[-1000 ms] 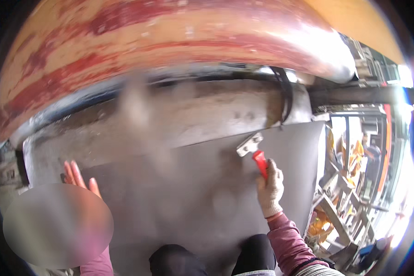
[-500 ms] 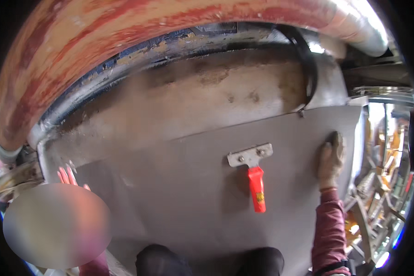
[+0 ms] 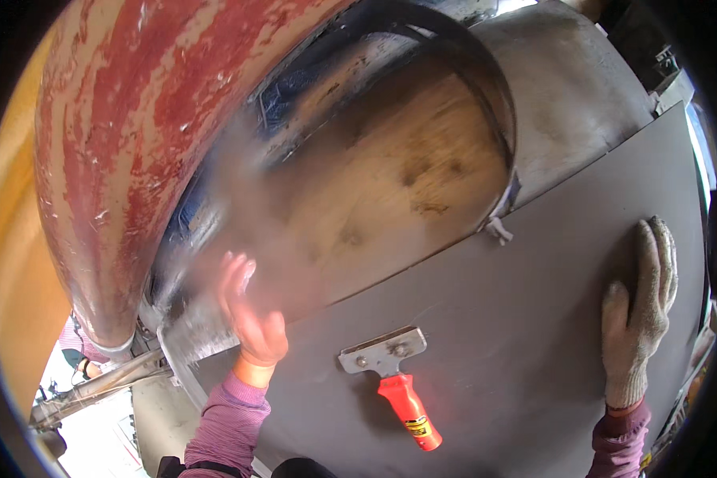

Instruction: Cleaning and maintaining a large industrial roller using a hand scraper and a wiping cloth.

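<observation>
A scraper (image 3: 390, 354) with a wide metal head and a red handle lies on a smooth dark grey sheet (image 3: 494, 319), between my two hands. My left hand (image 3: 255, 323) is bare, its fingers stretched out beside the left end of the sheet, near a brownish, worn surface (image 3: 406, 191). Whether it touches anything is hard to make out. My right hand (image 3: 639, 319), in a pale knit glove, lies flat on the right part of the sheet with its fingers extended. Neither hand holds anything.
A thick curved cylinder (image 3: 135, 159), mottled red and tan, arches over the upper left. A dark hoop-like band (image 3: 506, 103) curves down to the sheet's far edge, where a small whitish scrap (image 3: 498, 229) sits. Part of another person (image 3: 88, 368) shows at the far left.
My view has turned and shifted, so the sheet now slants up to the right. My left hand, mostly blurred out before, appears farther in and higher. The scraper still lies on the sheet.
</observation>
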Available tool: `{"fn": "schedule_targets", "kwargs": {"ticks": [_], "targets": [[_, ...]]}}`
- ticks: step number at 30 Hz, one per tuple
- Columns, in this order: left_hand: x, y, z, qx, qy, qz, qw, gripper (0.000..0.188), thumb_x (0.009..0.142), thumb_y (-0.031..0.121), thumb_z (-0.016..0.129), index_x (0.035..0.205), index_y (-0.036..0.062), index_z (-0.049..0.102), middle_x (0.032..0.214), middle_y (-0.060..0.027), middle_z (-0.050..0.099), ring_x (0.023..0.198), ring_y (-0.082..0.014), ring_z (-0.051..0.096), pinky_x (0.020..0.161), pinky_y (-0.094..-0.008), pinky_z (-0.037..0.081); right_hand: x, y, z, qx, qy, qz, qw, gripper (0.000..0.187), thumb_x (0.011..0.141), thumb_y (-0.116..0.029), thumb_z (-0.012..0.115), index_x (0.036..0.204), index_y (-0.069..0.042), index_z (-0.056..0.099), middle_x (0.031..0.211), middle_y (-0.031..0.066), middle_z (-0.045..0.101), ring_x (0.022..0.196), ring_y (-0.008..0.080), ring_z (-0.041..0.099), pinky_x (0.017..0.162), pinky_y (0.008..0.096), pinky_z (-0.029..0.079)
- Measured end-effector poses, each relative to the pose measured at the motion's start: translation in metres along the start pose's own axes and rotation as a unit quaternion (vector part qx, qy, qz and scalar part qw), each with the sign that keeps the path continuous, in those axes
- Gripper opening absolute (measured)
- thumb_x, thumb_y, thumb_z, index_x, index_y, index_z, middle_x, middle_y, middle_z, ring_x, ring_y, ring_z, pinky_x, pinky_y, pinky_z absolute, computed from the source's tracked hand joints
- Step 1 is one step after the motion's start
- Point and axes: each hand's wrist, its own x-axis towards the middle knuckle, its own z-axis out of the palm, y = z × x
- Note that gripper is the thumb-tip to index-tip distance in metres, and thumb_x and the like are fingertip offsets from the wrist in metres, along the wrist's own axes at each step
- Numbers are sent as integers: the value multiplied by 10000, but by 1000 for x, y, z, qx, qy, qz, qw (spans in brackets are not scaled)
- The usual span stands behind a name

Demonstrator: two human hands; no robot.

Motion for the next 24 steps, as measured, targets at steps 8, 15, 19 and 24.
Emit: {"fn": "schedule_targets", "kwargs": {"ticks": [8, 15, 19, 24], "targets": [[5, 3, 1, 76, -77, 14, 994, 565, 922, 345, 441, 1319, -57, 429, 1381, -232, 392, 1321, -404, 309, 1118, -556, 146, 6, -7, -9, 98, 25, 26, 995, 616, 604, -215, 696, 1194, -68, 598, 1296, 165, 516, 1250, 373, 445, 1060, 491, 311], [9, 11, 0, 76, -102, 23, 992, 564, 913, 329, 451, 1328, -51, 428, 1383, -239, 393, 1329, -403, 312, 1125, -553, 126, 4, 3, -21, 116, 1, 26, 993, 568, 623, -169, 698, 1178, -81, 615, 1305, 179, 513, 1255, 387, 440, 1060, 485, 317], [9, 10, 2, 73, -100, 7, 992, 561, 894, 314, 449, 1342, -23, 432, 1396, -203, 404, 1332, -364, 330, 1133, -520, 140, 7, -8, -19, 127, 14, 22, 992, 590, 589, -202, 742, 1164, -125, 632, 1283, 161, 532, 1230, 393, 462, 1042, 516, 331], [5, 3, 5, 48, -69, 22, 996, 573, 880, 318, 488, 1349, -7, 432, 1391, -187, 415, 1328, -352, 337, 1135, -527, 136, 3, -14, -14, 70, 28, 32, 997, 609, 618, -173, 719, 1213, -129, 599, 1333, 147, 499, 1280, 364, 420, 1074, 494, 307]]}}
